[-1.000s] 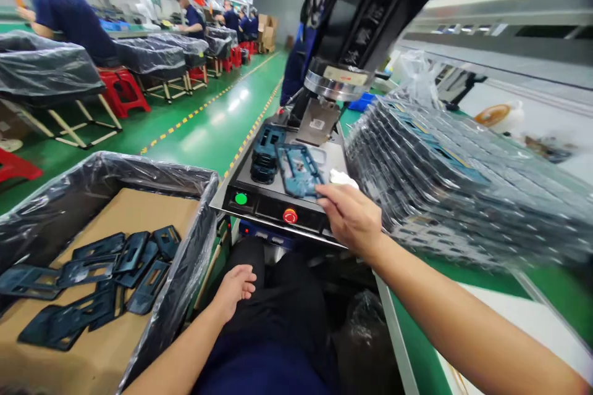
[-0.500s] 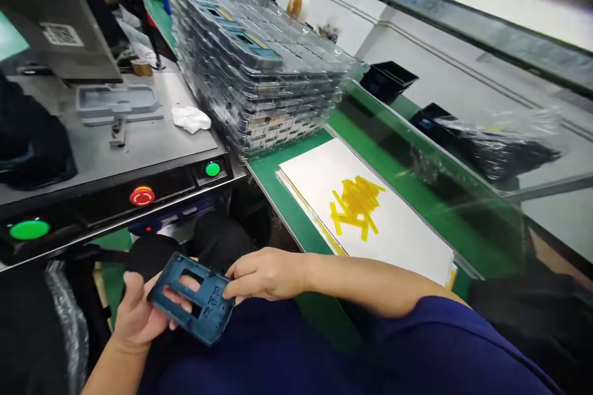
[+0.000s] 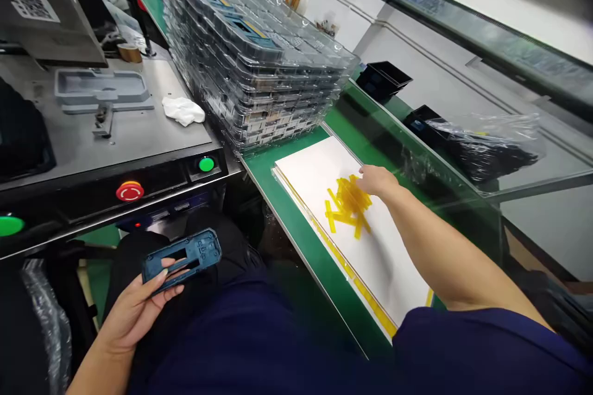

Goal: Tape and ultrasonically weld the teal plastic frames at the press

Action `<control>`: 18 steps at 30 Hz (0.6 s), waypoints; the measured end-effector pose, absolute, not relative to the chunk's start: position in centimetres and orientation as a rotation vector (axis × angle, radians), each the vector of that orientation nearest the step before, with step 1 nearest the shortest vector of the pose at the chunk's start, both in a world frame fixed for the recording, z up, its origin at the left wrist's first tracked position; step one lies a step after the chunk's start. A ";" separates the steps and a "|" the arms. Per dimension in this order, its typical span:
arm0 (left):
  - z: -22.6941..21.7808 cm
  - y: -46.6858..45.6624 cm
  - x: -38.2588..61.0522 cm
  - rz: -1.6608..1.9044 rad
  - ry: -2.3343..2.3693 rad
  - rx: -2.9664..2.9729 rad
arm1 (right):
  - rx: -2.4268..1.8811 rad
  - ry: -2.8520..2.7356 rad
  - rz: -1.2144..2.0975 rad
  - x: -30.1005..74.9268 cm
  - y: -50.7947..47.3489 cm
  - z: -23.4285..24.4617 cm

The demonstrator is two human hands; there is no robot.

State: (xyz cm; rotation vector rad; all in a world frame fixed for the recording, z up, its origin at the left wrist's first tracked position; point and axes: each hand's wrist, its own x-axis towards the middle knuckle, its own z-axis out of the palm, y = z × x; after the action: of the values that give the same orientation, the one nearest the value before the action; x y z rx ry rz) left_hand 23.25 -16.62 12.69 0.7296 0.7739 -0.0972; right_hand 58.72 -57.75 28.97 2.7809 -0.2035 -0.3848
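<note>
My left hand [image 3: 139, 305] grips a dark blue plastic housing [image 3: 204, 251] above my lap, its thumb and fingers at the end with the cut-out windows. Small raised details show on the housing's inner face. Over on the right, my right hand [image 3: 376, 180] is at the edge of a pile of yellow strips [image 3: 349, 197]. The strips lie loosely heaped on a white sheet [image 3: 301, 163] on the green bench. My right fingertips are bent down beside the strips; whether they pinch one is hidden.
A tall stack of clear plastic trays [image 3: 259, 86] stands behind the sheet. On the left, a machine table bears a grey fixture [image 3: 102, 89], a white cloth [image 3: 183, 111], and a red button [image 3: 130, 191] on its front. Black bins [image 3: 383, 80] sit beyond the bench.
My right hand has left the housing and reached right to the yellow strips. My left hand still holds the housing, now turned and tilted differently. The view has shifted slightly.
</note>
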 end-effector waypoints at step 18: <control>12.1 -16.7 23.4 -0.098 0.788 0.791 | 2.557 -0.130 -0.574 60.0 -59.1 26.3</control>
State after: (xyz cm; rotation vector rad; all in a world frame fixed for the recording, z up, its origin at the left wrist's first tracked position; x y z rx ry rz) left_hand 23.40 -16.72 12.06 0.7915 0.7885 -0.0978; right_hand 60.04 -59.08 26.28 2.5569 -0.1299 -0.5735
